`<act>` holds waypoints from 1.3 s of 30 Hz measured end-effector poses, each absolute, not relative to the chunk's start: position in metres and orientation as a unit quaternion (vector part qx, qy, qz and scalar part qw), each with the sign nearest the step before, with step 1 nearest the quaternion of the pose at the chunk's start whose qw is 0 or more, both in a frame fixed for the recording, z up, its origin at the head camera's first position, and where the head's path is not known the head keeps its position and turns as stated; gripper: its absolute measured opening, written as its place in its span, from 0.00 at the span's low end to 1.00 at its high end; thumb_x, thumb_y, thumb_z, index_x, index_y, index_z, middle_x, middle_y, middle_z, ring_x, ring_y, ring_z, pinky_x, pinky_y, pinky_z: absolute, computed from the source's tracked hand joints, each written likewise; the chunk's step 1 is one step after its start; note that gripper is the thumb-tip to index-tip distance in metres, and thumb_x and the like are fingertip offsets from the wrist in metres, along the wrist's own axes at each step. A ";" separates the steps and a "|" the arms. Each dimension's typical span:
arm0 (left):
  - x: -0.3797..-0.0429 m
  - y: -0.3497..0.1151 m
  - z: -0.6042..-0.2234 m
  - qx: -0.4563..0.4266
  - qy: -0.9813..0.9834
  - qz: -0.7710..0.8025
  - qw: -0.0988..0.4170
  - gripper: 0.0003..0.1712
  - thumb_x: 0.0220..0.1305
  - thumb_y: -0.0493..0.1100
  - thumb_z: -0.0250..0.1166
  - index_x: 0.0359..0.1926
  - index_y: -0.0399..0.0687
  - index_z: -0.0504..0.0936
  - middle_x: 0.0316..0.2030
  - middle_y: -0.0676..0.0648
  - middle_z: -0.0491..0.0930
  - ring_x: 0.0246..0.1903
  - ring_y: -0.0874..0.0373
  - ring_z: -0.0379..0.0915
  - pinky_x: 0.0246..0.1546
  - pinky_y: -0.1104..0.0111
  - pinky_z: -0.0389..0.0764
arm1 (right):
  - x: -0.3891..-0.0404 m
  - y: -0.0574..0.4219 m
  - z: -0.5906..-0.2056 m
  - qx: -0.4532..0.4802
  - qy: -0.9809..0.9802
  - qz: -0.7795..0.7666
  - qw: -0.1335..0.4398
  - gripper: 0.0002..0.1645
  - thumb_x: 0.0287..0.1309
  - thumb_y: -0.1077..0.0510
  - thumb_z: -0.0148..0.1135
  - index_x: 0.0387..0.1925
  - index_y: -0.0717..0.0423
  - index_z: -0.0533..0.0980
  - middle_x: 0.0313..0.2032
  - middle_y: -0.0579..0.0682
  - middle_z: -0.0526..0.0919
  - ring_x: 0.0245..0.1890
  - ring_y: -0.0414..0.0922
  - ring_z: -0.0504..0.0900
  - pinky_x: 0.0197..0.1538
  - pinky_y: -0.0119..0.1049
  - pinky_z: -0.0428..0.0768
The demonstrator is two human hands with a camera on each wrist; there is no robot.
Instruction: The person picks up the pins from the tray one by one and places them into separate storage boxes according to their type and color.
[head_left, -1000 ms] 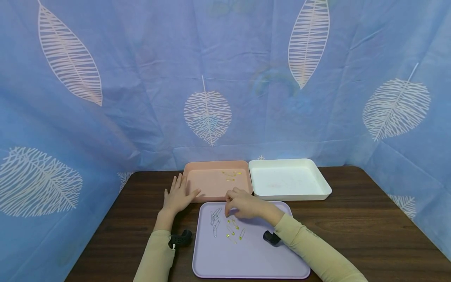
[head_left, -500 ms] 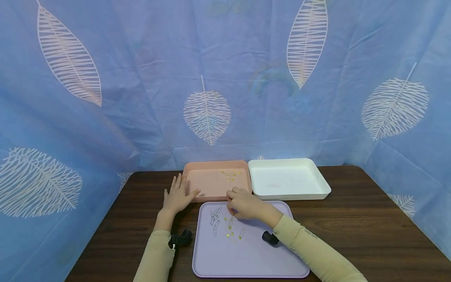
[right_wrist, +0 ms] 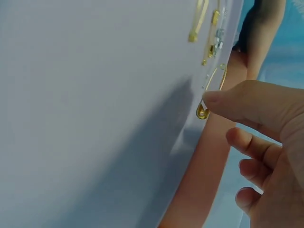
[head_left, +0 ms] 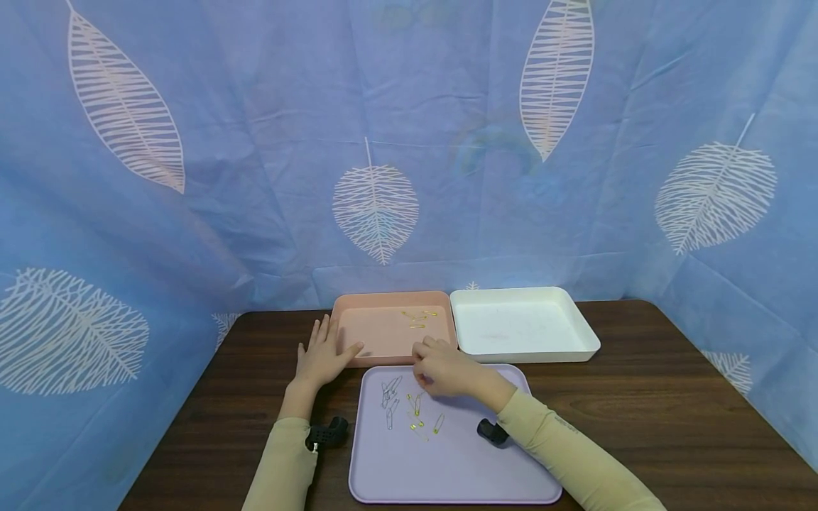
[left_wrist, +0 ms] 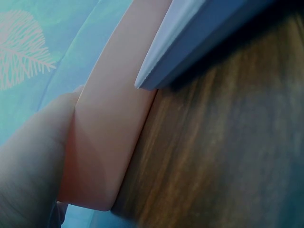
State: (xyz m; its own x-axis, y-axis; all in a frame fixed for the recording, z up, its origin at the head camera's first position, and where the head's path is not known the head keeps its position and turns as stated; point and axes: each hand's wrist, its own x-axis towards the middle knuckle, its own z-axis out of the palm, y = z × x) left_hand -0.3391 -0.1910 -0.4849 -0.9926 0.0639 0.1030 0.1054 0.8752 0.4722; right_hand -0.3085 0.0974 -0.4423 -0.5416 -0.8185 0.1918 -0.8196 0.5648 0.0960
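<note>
Safety pin [right_wrist: 203,113] — in right grip [head_left: 442,369]

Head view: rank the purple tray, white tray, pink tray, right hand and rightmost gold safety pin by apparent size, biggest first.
1. Purple tray.
2. White tray and pink tray: too alike to rank.
3. Right hand, smaller than either.
4. Gold safety pin, smallest by far.

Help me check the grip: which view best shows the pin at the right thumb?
Right wrist: the gold pin shows close up. Head: too small to single out. Left wrist: not in view.
</note>
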 end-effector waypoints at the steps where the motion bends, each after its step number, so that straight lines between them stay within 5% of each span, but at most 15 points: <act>1: -0.339 -0.191 -0.485 -0.044 -0.967 -0.246 0.042 0.59 0.59 0.78 0.50 0.78 0.50 0.40 0.78 0.41 0.38 0.77 0.41 0.30 0.66 0.28 0.39 | -0.309 0.098 -0.441 0.467 -0.877 0.010 0.112 0.11 0.45 0.56 0.70 0.17 0.42 0.75 0.33 0.40 0.69 0.33 0.38 0.61 0.36 0.28 0.59; 19: -0.339 -0.191 -0.485 -0.040 -0.968 -0.246 0.038 0.59 0.60 0.78 0.50 0.78 0.51 0.38 0.78 0.41 0.38 0.78 0.42 0.30 0.66 0.28 0.38 | -0.334 0.096 -0.424 0.439 -0.874 0.124 0.168 0.09 0.50 0.60 0.70 0.23 0.45 0.77 0.41 0.47 0.71 0.42 0.46 0.66 0.50 0.43 0.67; 25: -0.340 -0.191 -0.486 -0.041 -0.968 -0.244 0.037 0.59 0.59 0.79 0.49 0.78 0.52 0.37 0.78 0.42 0.38 0.78 0.42 0.30 0.66 0.28 0.39 | -0.349 0.091 -0.426 0.421 -0.864 0.199 0.189 0.10 0.49 0.64 0.69 0.22 0.48 0.77 0.39 0.50 0.72 0.40 0.48 0.67 0.48 0.46 0.66; 39: -0.340 -0.191 -0.485 -0.038 -0.968 -0.246 0.035 0.59 0.60 0.78 0.50 0.78 0.53 0.38 0.78 0.42 0.37 0.78 0.43 0.28 0.67 0.29 0.39 | -0.378 0.083 -0.434 0.329 -0.880 0.310 0.149 0.08 0.49 0.63 0.71 0.21 0.51 0.80 0.39 0.55 0.78 0.49 0.56 0.71 0.64 0.59 0.60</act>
State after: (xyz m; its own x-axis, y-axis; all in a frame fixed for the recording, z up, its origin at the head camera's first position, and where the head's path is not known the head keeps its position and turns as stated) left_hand -0.3396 -0.1912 -0.4852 -0.9947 0.0553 0.0870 0.0901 0.8759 0.4741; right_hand -0.3776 0.0826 -0.4345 -0.7395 -0.4861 0.4657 -0.6707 0.5917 -0.4473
